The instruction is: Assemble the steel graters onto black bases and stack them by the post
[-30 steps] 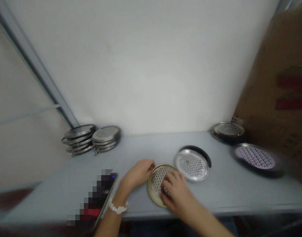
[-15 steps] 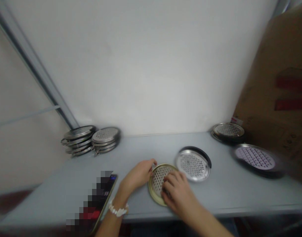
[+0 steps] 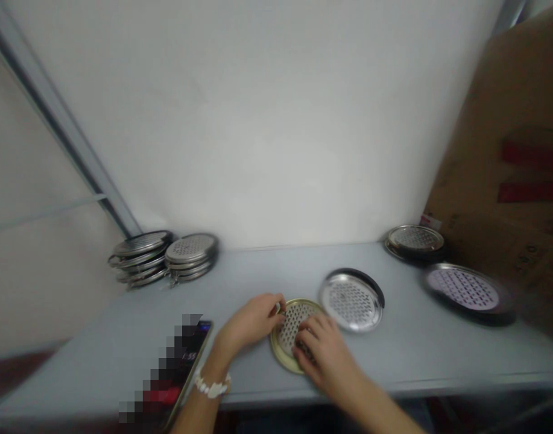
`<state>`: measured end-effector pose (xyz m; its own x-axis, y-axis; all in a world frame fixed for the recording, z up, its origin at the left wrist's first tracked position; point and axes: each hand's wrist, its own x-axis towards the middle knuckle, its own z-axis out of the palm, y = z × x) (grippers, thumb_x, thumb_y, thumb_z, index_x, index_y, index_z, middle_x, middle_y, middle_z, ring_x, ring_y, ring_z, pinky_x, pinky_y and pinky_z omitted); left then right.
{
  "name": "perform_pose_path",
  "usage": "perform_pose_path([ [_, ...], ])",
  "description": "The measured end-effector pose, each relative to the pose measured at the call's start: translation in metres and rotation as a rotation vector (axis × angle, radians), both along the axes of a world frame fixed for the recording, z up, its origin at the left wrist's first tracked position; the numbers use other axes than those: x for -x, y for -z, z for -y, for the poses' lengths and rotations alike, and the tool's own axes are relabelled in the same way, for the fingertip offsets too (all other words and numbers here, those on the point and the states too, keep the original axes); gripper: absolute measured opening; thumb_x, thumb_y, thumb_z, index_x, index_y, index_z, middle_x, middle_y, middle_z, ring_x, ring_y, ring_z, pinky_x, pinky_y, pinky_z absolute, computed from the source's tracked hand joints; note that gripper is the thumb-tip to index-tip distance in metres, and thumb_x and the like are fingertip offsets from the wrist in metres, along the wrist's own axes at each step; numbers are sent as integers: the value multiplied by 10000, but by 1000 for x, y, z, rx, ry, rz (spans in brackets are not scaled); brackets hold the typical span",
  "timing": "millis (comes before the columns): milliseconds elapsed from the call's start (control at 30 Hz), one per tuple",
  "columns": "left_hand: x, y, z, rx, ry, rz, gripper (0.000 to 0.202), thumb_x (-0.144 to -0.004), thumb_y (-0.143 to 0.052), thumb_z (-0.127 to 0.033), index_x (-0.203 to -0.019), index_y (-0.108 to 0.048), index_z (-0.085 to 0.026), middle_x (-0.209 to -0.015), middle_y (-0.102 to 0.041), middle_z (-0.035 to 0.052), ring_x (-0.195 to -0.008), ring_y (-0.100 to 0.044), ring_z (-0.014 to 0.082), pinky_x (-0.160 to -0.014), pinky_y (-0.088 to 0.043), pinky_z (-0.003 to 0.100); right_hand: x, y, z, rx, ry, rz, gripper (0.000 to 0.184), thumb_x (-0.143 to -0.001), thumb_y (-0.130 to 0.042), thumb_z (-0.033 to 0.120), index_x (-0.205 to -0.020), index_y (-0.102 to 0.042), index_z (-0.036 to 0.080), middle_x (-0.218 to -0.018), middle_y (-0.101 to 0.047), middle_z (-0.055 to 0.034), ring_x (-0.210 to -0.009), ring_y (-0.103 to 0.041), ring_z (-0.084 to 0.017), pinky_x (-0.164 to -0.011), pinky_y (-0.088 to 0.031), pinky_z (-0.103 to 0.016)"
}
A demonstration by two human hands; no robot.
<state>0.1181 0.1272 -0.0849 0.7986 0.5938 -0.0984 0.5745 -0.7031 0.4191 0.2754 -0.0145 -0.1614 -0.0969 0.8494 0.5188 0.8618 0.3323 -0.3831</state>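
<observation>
Left fingertips (image 3: 280, 307) have dropped from just above the rim onto it since my last look. On my feed the left hand (image 3: 251, 322) is curled and seems to pinch the edge of a gold-rimmed perforated metal disc (image 3: 277, 351), which lies flat on the counter (image 3: 258, 265). Right hand (image 3: 324, 349) is spread, its fingers pressed on the mesh and hiding part of it. Just beside sits a steel perforated disc with a black edge (image 3: 351, 298). I'd flag uneven pressure: it could tip the gold-rimmed disc or skid it into that neighbour. A slipped left hand could also knock the phone (image 3: 186, 355) lying near the wrist.
</observation>
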Motion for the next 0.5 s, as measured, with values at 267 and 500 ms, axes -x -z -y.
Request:
perform_pose_path([
  [267,1,2,-3,-12,-12,13,140,-827,-596,-208,-964,-628,-197,-1032,-685,57,-972,-611,219,-877,-449,306,0,-1,1,-9,-3,-7,148,-883,-653,120,-947,-565,220,-1115,-645,-48,-1039,-554,-244,-923,-430,-420],
  [500,2,-2,-1,16,11,0,149,-805,-608,-203,-951,-639,-206,-1029,-685,44,-990,-606,216,-893,-453,300,-1,6,-2,2,-17,-38,147,-892,-637,90,-922,-569,217,-1094,-653,-34,-1043,-567,-226,-935,-437,-406],
])
